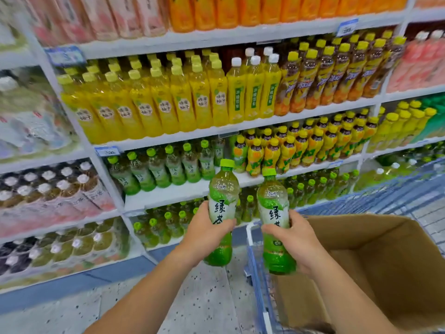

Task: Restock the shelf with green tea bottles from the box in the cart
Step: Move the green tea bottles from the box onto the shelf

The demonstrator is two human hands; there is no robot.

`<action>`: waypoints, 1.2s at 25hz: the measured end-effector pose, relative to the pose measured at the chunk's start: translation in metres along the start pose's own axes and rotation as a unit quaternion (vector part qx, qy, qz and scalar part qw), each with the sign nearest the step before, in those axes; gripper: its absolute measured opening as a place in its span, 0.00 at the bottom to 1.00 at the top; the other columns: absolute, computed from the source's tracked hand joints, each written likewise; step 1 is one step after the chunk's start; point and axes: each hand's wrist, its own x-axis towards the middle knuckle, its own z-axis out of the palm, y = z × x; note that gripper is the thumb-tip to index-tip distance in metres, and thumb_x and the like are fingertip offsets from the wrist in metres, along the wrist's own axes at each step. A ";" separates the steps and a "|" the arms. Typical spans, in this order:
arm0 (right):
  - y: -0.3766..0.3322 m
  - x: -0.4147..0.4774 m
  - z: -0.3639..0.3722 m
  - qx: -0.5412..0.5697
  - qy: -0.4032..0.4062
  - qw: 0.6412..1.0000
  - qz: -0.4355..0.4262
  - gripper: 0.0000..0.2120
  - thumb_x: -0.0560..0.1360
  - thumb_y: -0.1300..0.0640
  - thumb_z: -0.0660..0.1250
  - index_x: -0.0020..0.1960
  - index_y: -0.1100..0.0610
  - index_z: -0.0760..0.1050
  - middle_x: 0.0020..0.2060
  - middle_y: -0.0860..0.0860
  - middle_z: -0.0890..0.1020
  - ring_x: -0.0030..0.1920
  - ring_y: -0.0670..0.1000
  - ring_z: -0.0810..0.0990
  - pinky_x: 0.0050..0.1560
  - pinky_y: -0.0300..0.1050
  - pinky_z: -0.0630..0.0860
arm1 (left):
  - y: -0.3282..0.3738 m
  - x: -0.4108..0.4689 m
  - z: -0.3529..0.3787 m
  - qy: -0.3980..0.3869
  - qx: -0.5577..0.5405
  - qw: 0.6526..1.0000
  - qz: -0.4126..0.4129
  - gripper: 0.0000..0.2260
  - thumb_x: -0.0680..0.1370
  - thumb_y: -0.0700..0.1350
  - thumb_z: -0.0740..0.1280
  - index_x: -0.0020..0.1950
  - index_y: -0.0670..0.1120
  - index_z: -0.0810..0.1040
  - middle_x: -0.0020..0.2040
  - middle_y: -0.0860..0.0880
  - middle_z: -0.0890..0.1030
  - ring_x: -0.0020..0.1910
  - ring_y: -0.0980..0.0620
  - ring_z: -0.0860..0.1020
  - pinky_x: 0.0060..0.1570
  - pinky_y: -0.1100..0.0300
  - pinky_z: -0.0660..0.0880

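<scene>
My left hand point(204, 233) grips one green tea bottle point(222, 191) round its middle, held upright in front of the shelves. A second green tea bottle point(273, 196) stands upright in my right hand point(292, 242), just above the cart's near corner. Both have green caps and white labels. The open cardboard box point(375, 259) sits in the blue cart point(257, 285) at the lower right; its inside is mostly hidden. A row of matching green tea bottles point(166, 167) stands at the back of a white shelf point(168, 194), with bare shelf board in front of them.
Yellow juice bottles point(154, 104) fill the shelf above. Orange-and-yellow bottles point(301, 148) stand right of the green tea row. More green bottles point(163, 225) sit on the shelf below. Wrapped bottle packs point(60, 189) stack at the left. Speckled floor point(204, 297) lies beneath my arms.
</scene>
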 end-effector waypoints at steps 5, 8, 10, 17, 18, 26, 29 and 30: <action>-0.027 0.025 0.067 -0.026 0.039 0.999 -0.004 0.13 0.69 0.56 0.78 0.51 0.48 0.80 0.42 0.48 0.86 0.44 0.51 0.86 0.47 0.53 0.83 | 0.001 0.034 -0.059 -0.004 0.000 1.000 0.024 0.14 0.75 0.46 0.75 0.56 0.55 0.74 0.50 0.53 0.83 0.46 0.57 0.81 0.39 0.63 0.75; -0.040 0.052 0.090 -0.047 0.042 0.998 -0.007 0.15 0.68 0.56 0.79 0.52 0.49 0.79 0.44 0.48 0.86 0.44 0.50 0.85 0.46 0.52 0.82 | -0.005 0.061 -0.084 0.017 0.003 1.000 0.025 0.16 0.73 0.47 0.77 0.56 0.53 0.75 0.48 0.53 0.83 0.45 0.55 0.82 0.40 0.61 0.76; -0.046 0.073 0.098 -0.059 0.039 0.997 -0.013 0.14 0.69 0.56 0.78 0.51 0.48 0.78 0.44 0.48 0.86 0.44 0.49 0.85 0.44 0.48 0.81 | -0.015 0.079 -0.095 0.035 0.009 0.999 0.015 0.17 0.71 0.46 0.78 0.55 0.53 0.76 0.47 0.53 0.84 0.44 0.54 0.83 0.38 0.60 0.78; -0.034 0.184 0.114 -0.126 0.010 0.991 -0.044 0.13 0.70 0.55 0.77 0.49 0.46 0.76 0.43 0.44 0.83 0.43 0.44 0.82 0.41 0.44 0.78 | -0.058 0.161 -0.102 0.105 0.016 0.994 -0.004 0.19 0.69 0.46 0.81 0.54 0.57 0.77 0.46 0.57 0.85 0.44 0.59 0.83 0.43 0.59 0.80; -0.028 0.203 0.117 -0.133 0.012 0.990 -0.051 0.13 0.70 0.56 0.77 0.49 0.46 0.75 0.43 0.43 0.83 0.42 0.42 0.81 0.38 0.40 0.76 | -0.067 0.175 -0.100 0.122 0.015 0.992 -0.003 0.19 0.69 0.46 0.81 0.54 0.57 0.77 0.46 0.57 0.85 0.44 0.60 0.83 0.43 0.59 0.80; 0.019 0.319 0.140 -0.173 0.070 0.975 -0.118 0.18 0.66 0.55 0.79 0.51 0.47 0.75 0.46 0.48 0.80 0.44 0.46 0.79 0.38 0.39 0.73 | -0.114 0.266 -0.071 0.196 0.042 0.979 0.030 0.17 0.68 0.46 0.81 0.48 0.59 0.77 0.48 0.57 0.82 0.43 0.64 0.79 0.40 0.65 0.73; 0.040 0.353 0.154 -0.203 0.099 0.959 -0.170 0.18 0.64 0.47 0.77 0.51 0.47 0.77 0.47 0.48 0.81 0.46 0.48 0.80 0.45 0.48 0.79 | -0.133 0.291 -0.062 0.213 0.073 0.973 0.047 0.18 0.68 0.48 0.82 0.45 0.60 0.73 0.51 0.53 0.80 0.46 0.62 0.76 0.40 0.62 0.71; 0.044 0.359 0.158 -0.208 0.109 0.954 -0.187 0.19 0.64 0.46 0.76 0.52 0.47 0.77 0.48 0.47 0.81 0.47 0.48 0.80 0.47 0.48 0.80 | -0.139 0.296 -0.061 0.224 0.082 0.969 0.060 0.19 0.68 0.48 0.81 0.44 0.60 0.72 0.51 0.52 0.79 0.46 0.62 0.76 0.40 0.62 0.71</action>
